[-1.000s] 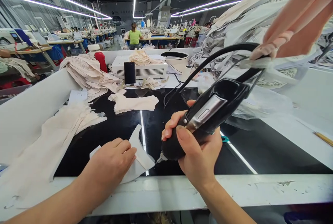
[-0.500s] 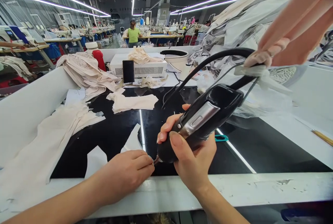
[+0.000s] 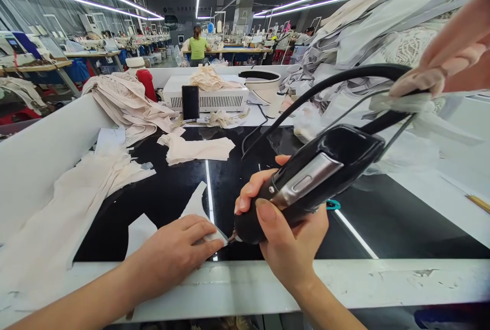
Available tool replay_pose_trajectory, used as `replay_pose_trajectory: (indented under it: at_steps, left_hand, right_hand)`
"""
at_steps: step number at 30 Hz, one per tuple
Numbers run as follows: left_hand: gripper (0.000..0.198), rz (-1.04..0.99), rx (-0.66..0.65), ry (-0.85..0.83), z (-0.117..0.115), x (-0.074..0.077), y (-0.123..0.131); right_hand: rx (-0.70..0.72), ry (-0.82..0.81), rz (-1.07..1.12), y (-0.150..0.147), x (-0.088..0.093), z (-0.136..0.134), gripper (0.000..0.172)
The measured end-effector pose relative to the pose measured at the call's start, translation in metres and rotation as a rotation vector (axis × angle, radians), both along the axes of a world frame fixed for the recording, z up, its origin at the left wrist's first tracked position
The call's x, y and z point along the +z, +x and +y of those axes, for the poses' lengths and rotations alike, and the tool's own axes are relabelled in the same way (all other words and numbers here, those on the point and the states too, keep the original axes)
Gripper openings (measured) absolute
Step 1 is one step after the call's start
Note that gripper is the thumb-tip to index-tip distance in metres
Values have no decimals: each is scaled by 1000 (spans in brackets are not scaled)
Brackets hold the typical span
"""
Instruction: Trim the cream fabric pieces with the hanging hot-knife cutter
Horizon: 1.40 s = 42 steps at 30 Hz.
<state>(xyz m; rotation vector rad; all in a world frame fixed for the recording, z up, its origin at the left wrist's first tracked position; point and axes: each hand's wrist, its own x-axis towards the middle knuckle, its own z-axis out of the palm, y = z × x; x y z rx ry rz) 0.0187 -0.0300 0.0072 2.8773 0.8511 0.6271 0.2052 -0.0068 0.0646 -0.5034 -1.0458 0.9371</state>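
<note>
My right hand (image 3: 285,228) is wrapped round a black hand-held cutting tool (image 3: 310,177) with a silver panel and a thick black cable (image 3: 325,85) arching up to the right. Its small metal tip points down-left at the edge of a white fabric piece (image 3: 195,207) lying on the glossy black table (image 3: 176,187). My left hand (image 3: 174,251) lies on that piece with fingers stretched forward, pressing it flat right beside the tool's tip.
Beige fabric stacks (image 3: 126,100) lie along the left, a folded beige piece (image 3: 195,148) in the middle. A white box unit (image 3: 209,97) with a phone (image 3: 190,102) leaning on it stands behind. Hanging garments (image 3: 386,18) fill the right. A person in a green top (image 3: 198,49) sits far back.
My left hand slid right along the white piece toward the tool tip, first pinching its edge, now flattening it. The tool stayed near the same spot.
</note>
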Motion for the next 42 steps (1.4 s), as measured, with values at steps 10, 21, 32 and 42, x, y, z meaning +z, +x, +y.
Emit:
replay_pose_trajectory:
  at_steps: [10,21,32,42]
  left_hand:
    - [30,-16,38,-50,-5,-2,-1]
    - [35,-27,79,-60,-6,-5,1]
    - [40,-62,118,-53,-6,-6,1]
    - [38,-71,137,-77,-9,-6,4]
  right_hand:
    - [-18,-12,-31,0,0,1,38]
    - [-44,-21,-61,-7,-1,13,43]
    - [-65,-16,-89,-11,-1,17,44]
    - [-46,-18,-95,-19,-1,20,31]
